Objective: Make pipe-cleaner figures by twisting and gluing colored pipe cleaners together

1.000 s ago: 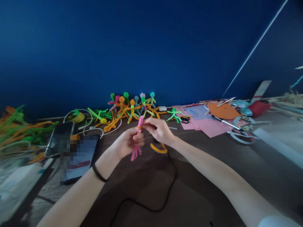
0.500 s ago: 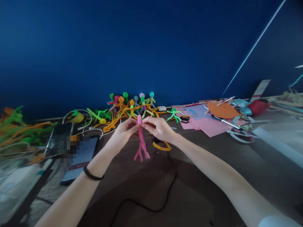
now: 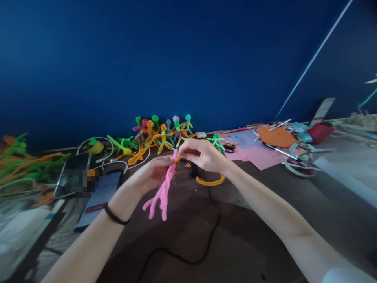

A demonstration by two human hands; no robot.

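Both hands meet above the dark table (image 3: 265, 220). My left hand (image 3: 150, 175) is closed on a pink pipe-cleaner figure (image 3: 161, 192), whose twisted legs hang down and toward me. My right hand (image 3: 200, 155) pinches an orange pipe cleaner (image 3: 210, 181) at the figure's top end; the orange piece curves in a loop under my right wrist. A black band sits on my left wrist.
A row of several finished pipe-cleaner figures (image 3: 163, 131) stands against the blue wall. Two phones (image 3: 98, 194) and white cables lie at the left, beside loose pipe cleaners (image 3: 26, 165). Pink and orange paper (image 3: 265, 147), scissors and scraps lie at the right. A black cable (image 3: 203, 243) crosses the table.
The pink figure has tilted, its legs swinging left and toward me. My right hand rose slightly and pulled the orange loop to the right.
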